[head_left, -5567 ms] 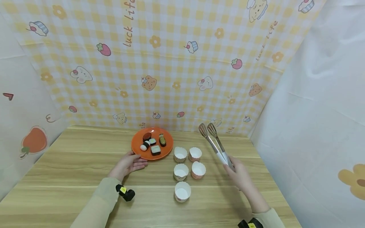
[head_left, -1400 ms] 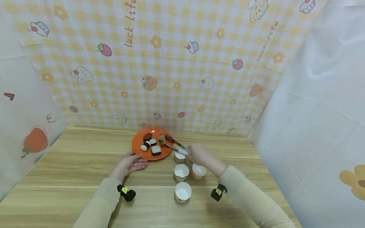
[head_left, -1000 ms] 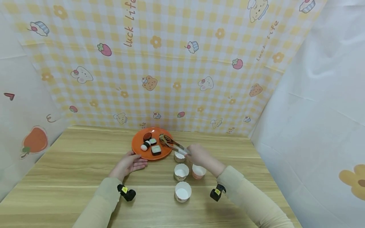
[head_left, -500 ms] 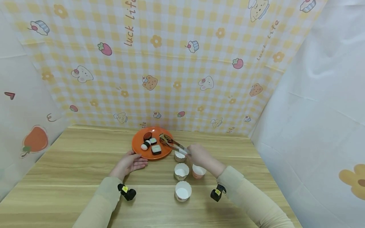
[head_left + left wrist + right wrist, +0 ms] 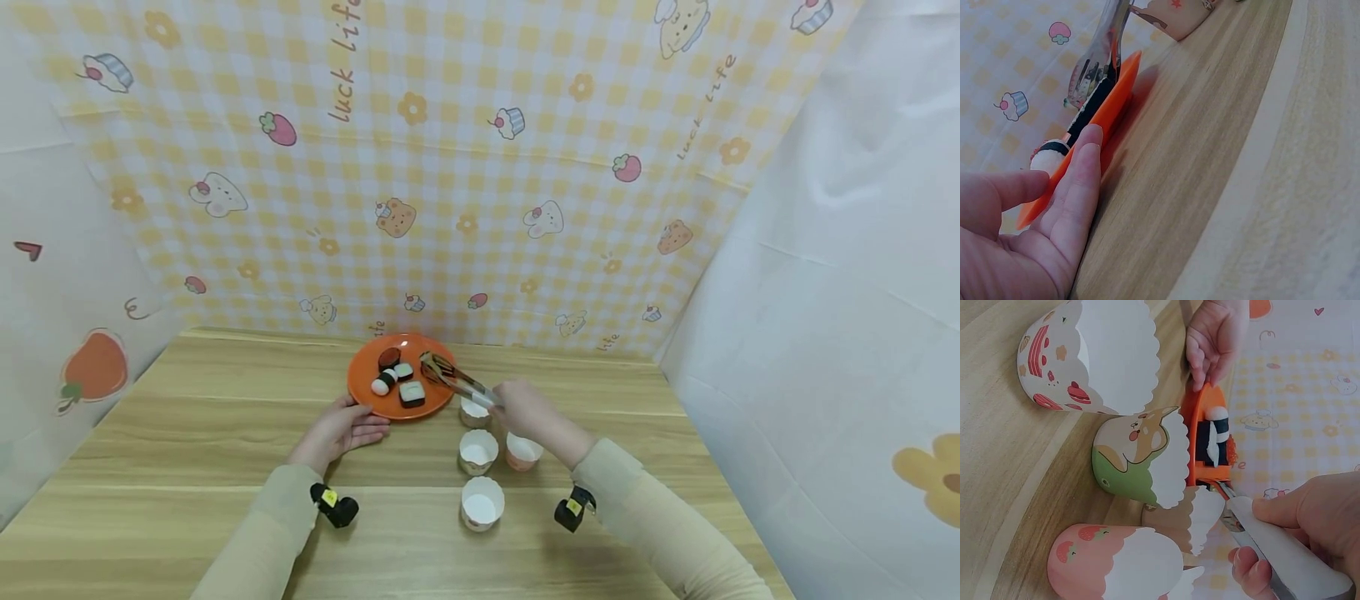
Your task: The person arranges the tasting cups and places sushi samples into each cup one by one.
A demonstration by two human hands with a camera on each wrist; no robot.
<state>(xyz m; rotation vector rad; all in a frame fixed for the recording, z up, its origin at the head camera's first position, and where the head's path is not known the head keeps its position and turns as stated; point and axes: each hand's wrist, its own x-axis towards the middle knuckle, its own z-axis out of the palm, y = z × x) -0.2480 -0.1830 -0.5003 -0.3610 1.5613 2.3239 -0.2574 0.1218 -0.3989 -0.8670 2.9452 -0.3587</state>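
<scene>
5 paper cups (image 5: 482, 504) before 1 orange plate (image 5: 362, 362)

Nearest, the cups are seen upright and grouped on the wooden table (image 5: 405, 542), 4 plainly in the head view and 1 only as a sliver in the right wrist view. Beyond the nearest ones, the plate's near-left rim is pinched by the left hand (image 5: 337, 432), thumb above and fingers beneath. The tongs (image 5: 1285, 547) are gripped by the right hand (image 5: 525, 412) above the rear cups. Their heads are set narrow about 1 sushi piece (image 5: 425, 360) at the plate's right side; it is largely hidden, so firmness of hold cannot be told. 4 other pieces (image 5: 412, 394) are carried by the plate, left of the tongs.

Even pressure is advised, with the plate steadied and the piece raised straight up; by judgement, slipping could be caused by a hard squeeze.

The right rim should be cleared 1st, and the scalloped cup edges close under the hand should not be brushed. Room is offered upward and rightward; little is left behind the plate before the checked backdrop (image 5: 450, 267).
</scene>
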